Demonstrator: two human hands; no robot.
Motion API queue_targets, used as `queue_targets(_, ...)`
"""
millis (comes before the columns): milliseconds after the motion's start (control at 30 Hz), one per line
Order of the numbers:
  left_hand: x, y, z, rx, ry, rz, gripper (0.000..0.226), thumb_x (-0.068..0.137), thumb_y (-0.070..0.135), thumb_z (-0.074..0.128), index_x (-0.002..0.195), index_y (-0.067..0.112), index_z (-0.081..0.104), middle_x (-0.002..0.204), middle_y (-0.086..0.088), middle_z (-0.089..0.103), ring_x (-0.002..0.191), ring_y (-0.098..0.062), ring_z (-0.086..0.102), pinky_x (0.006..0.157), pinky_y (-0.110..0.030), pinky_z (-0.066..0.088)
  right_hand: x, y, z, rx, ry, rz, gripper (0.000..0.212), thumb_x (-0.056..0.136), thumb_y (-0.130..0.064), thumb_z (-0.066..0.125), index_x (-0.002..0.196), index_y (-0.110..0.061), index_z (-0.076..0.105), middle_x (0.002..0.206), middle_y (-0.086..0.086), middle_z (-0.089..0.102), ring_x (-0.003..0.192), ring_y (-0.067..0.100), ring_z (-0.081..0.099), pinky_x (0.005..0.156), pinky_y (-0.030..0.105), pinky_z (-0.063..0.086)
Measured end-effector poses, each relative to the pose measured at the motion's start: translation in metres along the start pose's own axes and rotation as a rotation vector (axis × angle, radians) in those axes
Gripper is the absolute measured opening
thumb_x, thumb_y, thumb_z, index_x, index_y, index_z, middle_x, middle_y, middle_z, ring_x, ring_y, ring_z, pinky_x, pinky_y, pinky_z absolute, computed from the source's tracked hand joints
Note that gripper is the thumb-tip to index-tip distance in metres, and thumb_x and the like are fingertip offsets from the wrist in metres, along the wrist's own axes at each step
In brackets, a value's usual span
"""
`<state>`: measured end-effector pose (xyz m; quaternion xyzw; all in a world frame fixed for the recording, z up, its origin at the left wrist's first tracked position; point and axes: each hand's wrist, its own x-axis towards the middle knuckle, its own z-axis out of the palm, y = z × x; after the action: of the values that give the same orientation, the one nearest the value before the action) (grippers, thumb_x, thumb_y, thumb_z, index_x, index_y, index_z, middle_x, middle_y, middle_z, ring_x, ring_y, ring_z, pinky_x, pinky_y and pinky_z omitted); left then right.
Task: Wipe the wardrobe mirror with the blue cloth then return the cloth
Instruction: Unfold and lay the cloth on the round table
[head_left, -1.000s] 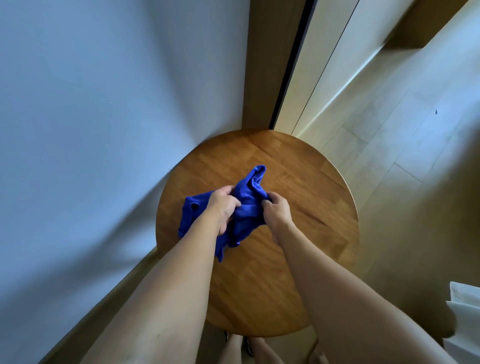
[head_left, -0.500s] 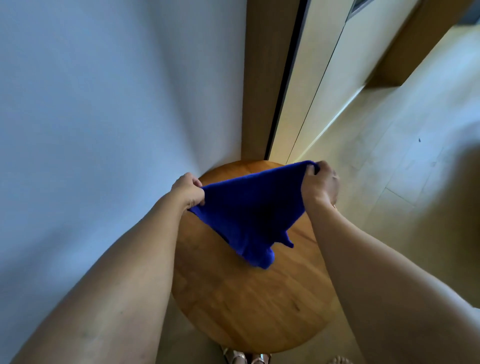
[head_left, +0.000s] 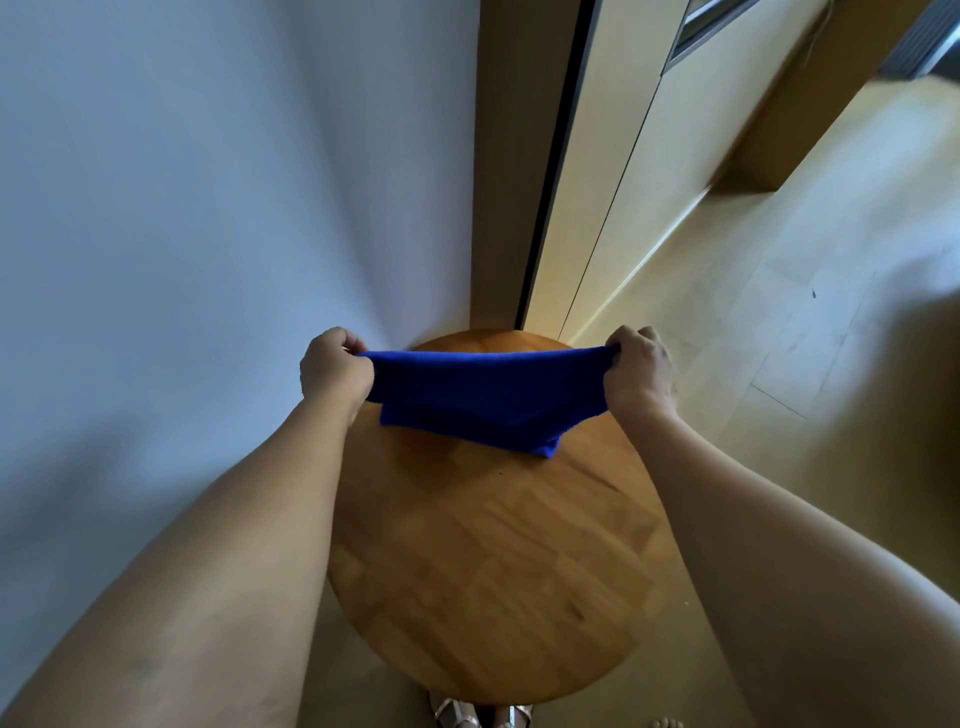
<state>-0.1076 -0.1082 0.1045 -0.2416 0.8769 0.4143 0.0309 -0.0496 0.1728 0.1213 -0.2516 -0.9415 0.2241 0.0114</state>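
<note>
The blue cloth (head_left: 483, 400) is stretched flat between both hands above the far part of a round wooden table (head_left: 488, 571). My left hand (head_left: 332, 369) grips its left corner and my right hand (head_left: 641, 371) grips its right corner. A loose fold of the cloth hangs down toward the tabletop. The wardrobe (head_left: 613, 166) rises behind the table, with a dark vertical edge and pale panels; its mirror surface is hard to make out from this angle.
A plain bluish wall (head_left: 208, 208) fills the left side, right beside the table. Pale wooden floor (head_left: 805, 338) spreads to the right. Feet in sandals (head_left: 483, 714) show under the table's near edge.
The cloth went from a crumpled bundle on the table to being lifted and pulled out wide between both hands. The hands have moved apart, and the view has tilted upward.
</note>
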Motion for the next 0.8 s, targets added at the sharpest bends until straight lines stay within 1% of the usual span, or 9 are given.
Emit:
queue_targets(100, -0.001, -0.012, 0.002, 0.165, -0.103, 0.042, 0.021, 0.08, -0.003, 0.046, 0.082, 0.012, 0.061, 0.087, -0.009, 0.06, 0.08, -0.031, 0.053, 0.067, -0.028, 0.042, -0.005, 0.007, 0.006, -0.1, 0.021, 0.018, 0.028, 0.097, -0.01, 0.038, 0.116, -0.009, 0.06, 0.117, 0.011, 0.053, 0.107, 0.03, 0.05, 0.078, 0.035, 0.04)
queue_targets(167, -0.005, -0.02, 0.007, 0.287, -0.149, 0.016, 0.018, 0.085, 0.003, 0.044, 0.083, 0.009, 0.061, 0.088, -0.014, 0.06, 0.08, -0.033, 0.053, 0.067, -0.03, 0.042, -0.008, 0.011, 0.011, -0.163, -0.027, 0.116, 0.031, 0.1, -0.024, 0.037, 0.118, -0.01, 0.058, 0.116, 0.011, 0.052, 0.106, 0.03, 0.049, 0.077, 0.035, 0.037)
queue_targets(267, -0.011, -0.042, 0.024, 0.34, -0.295, -0.16, 0.037, 0.095, 0.016, 0.036, 0.126, 0.005, 0.053, 0.12, -0.019, 0.059, 0.106, -0.036, 0.058, 0.092, -0.038, 0.048, -0.019, 0.021, 0.024, -0.165, -0.249, 0.325, 0.026, 0.099, -0.023, 0.035, 0.112, -0.011, 0.054, 0.106, 0.01, 0.054, 0.098, 0.03, 0.055, 0.075, 0.032, 0.04)
queue_targets(300, -0.016, -0.048, 0.028, 0.314, -0.35, -0.213, 0.041, 0.095, 0.016, 0.033, 0.132, 0.006, 0.048, 0.12, -0.02, 0.06, 0.106, -0.036, 0.06, 0.094, -0.043, 0.049, -0.024, 0.025, 0.03, -0.124, -0.323, 0.39, 0.019, 0.095, -0.017, 0.04, 0.106, -0.011, 0.054, 0.102, 0.009, 0.058, 0.094, 0.029, 0.059, 0.077, 0.03, 0.045)
queue_targets(400, -0.016, -0.067, 0.04, 0.254, -0.353, -0.272, 0.041, 0.087, 0.014, 0.038, 0.124, 0.01, 0.056, 0.108, -0.016, 0.066, 0.095, -0.034, 0.064, 0.088, -0.042, 0.052, -0.037, 0.038, 0.044, 0.088, -0.419, 0.613, 0.006, 0.085, -0.004, 0.05, 0.081, -0.006, 0.054, 0.08, 0.012, 0.063, 0.067, 0.026, 0.062, 0.077, 0.032, 0.055)
queue_targets(467, -0.018, -0.072, 0.041, 0.213, -0.304, -0.259, 0.035, 0.082, 0.013, 0.048, 0.113, 0.013, 0.065, 0.104, -0.013, 0.066, 0.089, -0.031, 0.063, 0.08, -0.034, 0.052, -0.04, 0.046, 0.051, 0.3, -0.411, 0.651, 0.025, 0.09, -0.002, 0.047, 0.067, -0.012, 0.044, 0.07, 0.008, 0.052, 0.058, 0.019, 0.05, 0.07, 0.032, 0.052)
queue_targets(567, -0.031, -0.067, 0.038, 0.072, -0.357, -0.307, 0.034, 0.065, 0.007, 0.061, 0.098, 0.011, 0.07, 0.089, -0.01, 0.068, 0.075, -0.024, 0.063, 0.067, -0.029, 0.052, -0.044, 0.046, 0.052, 0.496, -0.367, 0.727, 0.017, 0.09, -0.005, 0.048, 0.074, -0.009, 0.047, 0.071, 0.004, 0.044, 0.058, 0.015, 0.041, 0.056, 0.026, 0.041)
queue_targets(633, -0.039, -0.065, 0.04, -0.028, -0.414, -0.354, 0.039, 0.056, 0.006, 0.063, 0.094, 0.006, 0.069, 0.089, -0.012, 0.068, 0.075, -0.024, 0.063, 0.064, -0.029, 0.052, -0.048, 0.04, 0.055, 0.576, -0.337, 0.817, 0.004, 0.086, -0.007, 0.052, 0.089, -0.005, 0.054, 0.073, 0.006, 0.047, 0.061, 0.016, 0.044, 0.06, 0.026, 0.041)
queue_targets(800, -0.059, -0.072, 0.055, -0.362, -0.447, -0.52, 0.032, 0.072, -0.009, 0.06, 0.103, -0.004, 0.061, 0.114, -0.019, 0.061, 0.096, -0.028, 0.059, 0.068, -0.035, 0.052, -0.064, 0.043, 0.076, 0.627, -0.321, 0.876, 0.019, 0.081, -0.021, 0.068, 0.076, -0.008, 0.056, 0.072, 0.005, 0.054, 0.062, 0.018, 0.051, 0.066, 0.03, 0.049)
